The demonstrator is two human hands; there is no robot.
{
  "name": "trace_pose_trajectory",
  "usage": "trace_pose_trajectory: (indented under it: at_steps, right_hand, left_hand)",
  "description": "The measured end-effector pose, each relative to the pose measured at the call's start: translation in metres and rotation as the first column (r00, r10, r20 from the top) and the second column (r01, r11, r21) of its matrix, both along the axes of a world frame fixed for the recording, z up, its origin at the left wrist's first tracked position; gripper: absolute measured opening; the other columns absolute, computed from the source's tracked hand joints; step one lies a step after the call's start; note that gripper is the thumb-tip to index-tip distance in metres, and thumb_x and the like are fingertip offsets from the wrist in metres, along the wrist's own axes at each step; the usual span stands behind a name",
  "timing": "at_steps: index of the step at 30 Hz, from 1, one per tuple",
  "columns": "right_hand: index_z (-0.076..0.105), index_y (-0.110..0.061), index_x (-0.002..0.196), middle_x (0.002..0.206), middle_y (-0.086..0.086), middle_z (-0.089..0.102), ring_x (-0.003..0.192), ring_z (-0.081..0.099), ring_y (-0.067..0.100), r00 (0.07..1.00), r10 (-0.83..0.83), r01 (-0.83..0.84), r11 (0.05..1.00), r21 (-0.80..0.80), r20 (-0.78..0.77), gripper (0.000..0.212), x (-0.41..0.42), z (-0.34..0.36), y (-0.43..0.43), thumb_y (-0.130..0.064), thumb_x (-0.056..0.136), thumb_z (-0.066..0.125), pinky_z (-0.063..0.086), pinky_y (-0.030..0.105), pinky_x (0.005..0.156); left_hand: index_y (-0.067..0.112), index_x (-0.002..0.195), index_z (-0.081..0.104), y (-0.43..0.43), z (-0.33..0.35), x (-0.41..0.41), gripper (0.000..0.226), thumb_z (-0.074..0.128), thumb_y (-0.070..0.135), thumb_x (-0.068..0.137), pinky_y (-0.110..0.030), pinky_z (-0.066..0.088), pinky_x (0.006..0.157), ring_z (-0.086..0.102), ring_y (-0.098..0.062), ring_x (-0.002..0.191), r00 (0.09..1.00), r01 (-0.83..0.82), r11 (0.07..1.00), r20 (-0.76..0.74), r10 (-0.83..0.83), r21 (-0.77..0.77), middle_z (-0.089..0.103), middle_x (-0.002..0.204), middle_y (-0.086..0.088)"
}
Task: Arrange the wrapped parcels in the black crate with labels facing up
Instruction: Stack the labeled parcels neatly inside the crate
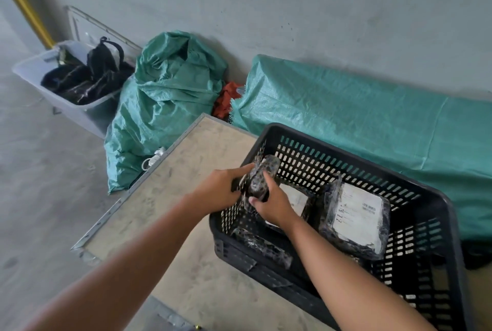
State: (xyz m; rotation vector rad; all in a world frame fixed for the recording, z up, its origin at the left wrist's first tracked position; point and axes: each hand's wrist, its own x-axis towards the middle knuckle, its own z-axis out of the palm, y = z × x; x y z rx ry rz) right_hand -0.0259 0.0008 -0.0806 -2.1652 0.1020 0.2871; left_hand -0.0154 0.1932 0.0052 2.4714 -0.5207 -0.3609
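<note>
A black slatted crate [332, 135] stands on a beige board, at the right. Both hands grip one small parcel in dark bubble wrap [262, 177] at the crate's left rim; its label does not show. My left hand [222, 188] holds it from the left, my right hand [271, 204] from below. Inside the crate, a large parcel [356, 220] lies at the right with its white label up. Another labelled parcel [298, 199] lies partly hidden behind my right hand. A dark wrapped parcel [262, 247] with no label showing leans by the near wall.
The board [165, 197] has metal edging and lies on a concrete floor. Behind it stand a stuffed green woven sack [165, 107] and a long green-covered bundle [372, 115] against the wall. A grey bin of dark items [77, 78] sits far left.
</note>
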Motion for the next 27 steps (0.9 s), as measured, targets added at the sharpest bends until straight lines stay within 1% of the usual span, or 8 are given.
trace_pose_trajectory:
  at_steps: [4, 9, 13, 16, 18, 22, 24, 27]
  right_hand:
    - [0.027, -0.026, 0.163, 0.151, 0.011, 0.055, 0.139, 0.052, 0.026, 0.999, 0.015, -0.012, 0.997, -0.081, 0.029, 0.091, 0.007, -0.009, 0.009, -0.034, 0.089, 0.079, 0.042, 0.040, 0.114]
    - [0.051, -0.018, 0.136, 0.111, 0.002, 0.072, 0.103, 0.071, 0.021, 0.986, -0.128, 0.139, 0.986, -0.096, 0.111, 0.067, 0.010, -0.014, 0.003, -0.036, 0.082, 0.086, 0.050, 0.010, 0.078]
    - [0.054, -0.016, 0.143, 0.128, 0.008, 0.068, 0.120, 0.065, 0.025, 0.970, -0.215, 0.223, 0.973, -0.063, 0.109, 0.059, 0.008, -0.013, 0.008, -0.022, 0.089, 0.077, 0.049, 0.025, 0.098]
    - [0.052, -0.013, 0.149, 0.143, 0.005, 0.061, 0.128, 0.060, 0.027, 0.961, -0.255, 0.261, 0.965, -0.039, 0.107, 0.060, 0.001, -0.008, 0.004, -0.022, 0.093, 0.072, 0.048, 0.013, 0.090]
    - [0.054, -0.018, 0.149, 0.141, 0.001, 0.061, 0.116, 0.066, 0.023, 0.949, -0.299, 0.301, 0.954, 0.001, 0.103, 0.059, -0.006, -0.002, -0.004, -0.022, 0.093, 0.070, 0.050, 0.004, 0.070]
    - [0.063, -0.023, 0.142, 0.131, -0.002, 0.069, 0.079, 0.062, -0.013, 0.920, -0.374, 0.364, 0.926, 0.098, 0.120, 0.050, -0.019, 0.014, -0.019, -0.022, 0.092, 0.072, 0.046, 0.006, 0.069]
    - [0.065, -0.030, 0.139, 0.110, 0.000, 0.076, 0.048, 0.052, -0.003, 0.918, -0.366, 0.357, 0.930, 0.084, 0.150, 0.047, -0.029, 0.021, -0.028, -0.025, 0.092, 0.071, 0.044, 0.010, 0.049]
    - [0.067, -0.036, 0.135, 0.124, -0.003, 0.073, 0.051, 0.061, 0.007, 0.903, -0.362, 0.341, 0.932, 0.125, 0.234, 0.045, -0.046, 0.039, -0.048, -0.025, 0.091, 0.072, 0.050, 0.011, 0.050]
  left_hand:
    - [0.046, 0.154, 0.035, 0.000, -0.005, -0.001, 0.092, 0.060, 0.000, 0.078, -0.007, 0.038, 0.053, 0.050, 0.005, 0.053, 0.999, -0.028, 0.991, -0.039, 0.023, -0.130, 0.053, 0.061, 0.014]
    - [0.051, 0.153, 0.033, 0.005, -0.010, 0.000, 0.093, 0.060, 0.001, 0.080, -0.018, 0.038, 0.052, 0.050, -0.003, 0.051, 0.996, -0.037, 0.980, -0.087, 0.020, -0.196, 0.053, 0.061, 0.009]
    - [0.050, 0.154, 0.034, 0.005, -0.014, 0.003, 0.091, 0.059, 0.003, 0.079, -0.020, 0.036, 0.049, 0.048, -0.008, 0.052, 0.993, -0.037, 0.978, -0.119, 0.013, -0.206, 0.060, 0.066, -0.005]
    - [0.046, 0.155, 0.035, 0.004, -0.016, 0.003, 0.085, 0.059, 0.013, 0.080, -0.021, 0.034, 0.049, 0.045, -0.010, 0.052, 0.992, -0.028, 0.969, -0.129, -0.004, -0.245, 0.065, 0.070, -0.008]
    - [0.044, 0.155, 0.036, 0.004, -0.018, 0.003, 0.087, 0.058, 0.006, 0.080, -0.022, 0.035, 0.050, 0.041, -0.009, 0.050, 0.993, -0.028, 0.966, -0.121, -0.004, -0.259, 0.061, 0.060, 0.010]
    - [0.046, 0.155, 0.035, 0.002, -0.014, 0.004, 0.087, 0.058, 0.000, 0.084, -0.019, 0.040, 0.047, 0.050, -0.010, 0.052, 0.995, -0.039, 0.981, -0.101, 0.020, -0.189, 0.055, 0.063, 0.018]
    - [0.048, 0.154, 0.032, -0.001, -0.011, 0.003, 0.089, 0.055, -0.003, 0.085, -0.018, 0.044, 0.046, 0.058, -0.016, 0.058, 0.994, -0.038, 0.988, -0.106, 0.023, -0.150, 0.054, 0.073, 0.015]
    - [0.047, 0.156, 0.030, -0.005, -0.011, 0.000, 0.091, 0.054, -0.005, 0.086, -0.020, 0.045, 0.051, 0.057, -0.017, 0.063, 0.994, -0.045, 0.992, -0.103, 0.034, -0.116, 0.053, 0.074, 0.005]
